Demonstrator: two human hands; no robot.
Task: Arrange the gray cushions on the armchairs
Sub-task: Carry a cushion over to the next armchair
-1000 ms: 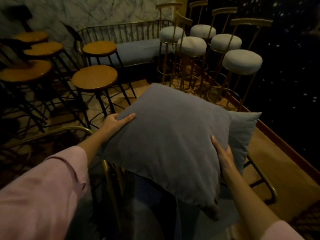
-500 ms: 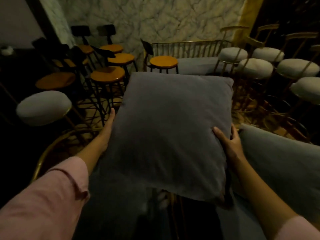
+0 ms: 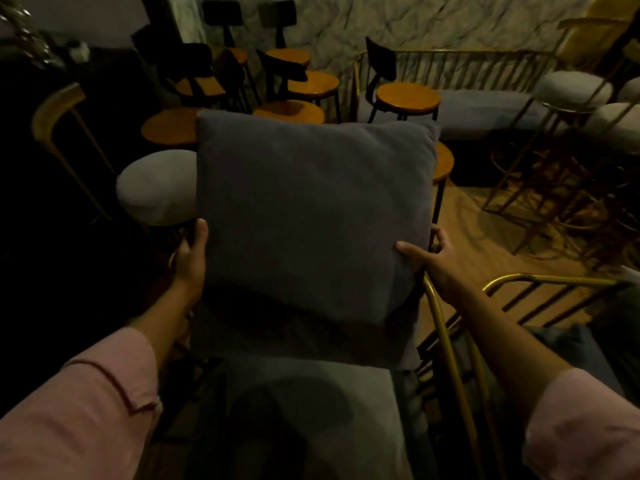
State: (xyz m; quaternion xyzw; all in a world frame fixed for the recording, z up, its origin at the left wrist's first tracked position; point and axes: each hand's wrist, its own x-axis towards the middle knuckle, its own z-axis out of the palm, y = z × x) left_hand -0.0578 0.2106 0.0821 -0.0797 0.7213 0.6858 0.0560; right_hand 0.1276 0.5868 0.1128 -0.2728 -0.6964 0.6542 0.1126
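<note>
While the room lies dim, the head view shows a square gray cushion held upright over the back part of an armchair seat, its lower edge at or just above the gray seat pad; whether it touches the pad is lost in shadow. The left hand is closed on the cushion's lower left edge, thumb lying along the front face and the other fingers hidden behind. The right hand is clamped on the lower right edge, thumb pressed into the front fabric and fingers curled round the back. Both forearms come out of pink sleeves. A gold metal armrest of the armchair curves just beside the right wrist, and a second gold frame stands further right. Behind the cushion stand several round wooden stools with black legs and backs, 1 pale padded stool just left of the cushion, and more pale padded stools on gold legs at the right. A gray bench with a gold railed back sits against the marbled wall. No brand, label or writing can be read anywhere.
</note>
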